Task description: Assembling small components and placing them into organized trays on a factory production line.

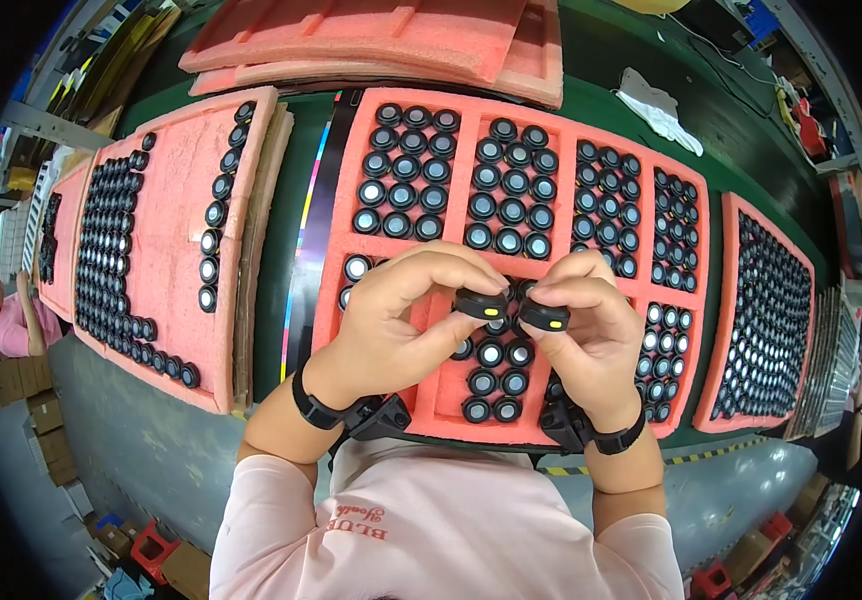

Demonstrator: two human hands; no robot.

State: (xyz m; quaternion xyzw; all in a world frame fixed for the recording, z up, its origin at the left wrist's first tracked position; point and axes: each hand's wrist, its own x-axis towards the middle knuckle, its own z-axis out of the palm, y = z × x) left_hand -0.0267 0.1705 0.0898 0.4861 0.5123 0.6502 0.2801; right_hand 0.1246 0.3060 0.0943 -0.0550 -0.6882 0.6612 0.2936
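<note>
My left hand (391, 318) pinches a round black puck-shaped part (481, 303) between thumb and fingers. A matching round black part (545, 318) is pinched in my right hand (594, 325). Both are tilted edge-on, each showing a small yellow mark on its rim, and a narrow gap separates them. Below my hands lies a pink foam tray (468, 170) divided into compartments. Rows of similar black parts with pale round centres (403, 195) fill these compartments; my hands hide some of them.
At left, another pink foam sheet (176, 200) carries more black parts. A densely filled pink tray (731, 300) stands at right. Stacked pink foam (351, 40) and a white glove (656, 110) lie beyond. A person in pink (21, 325) is at far left.
</note>
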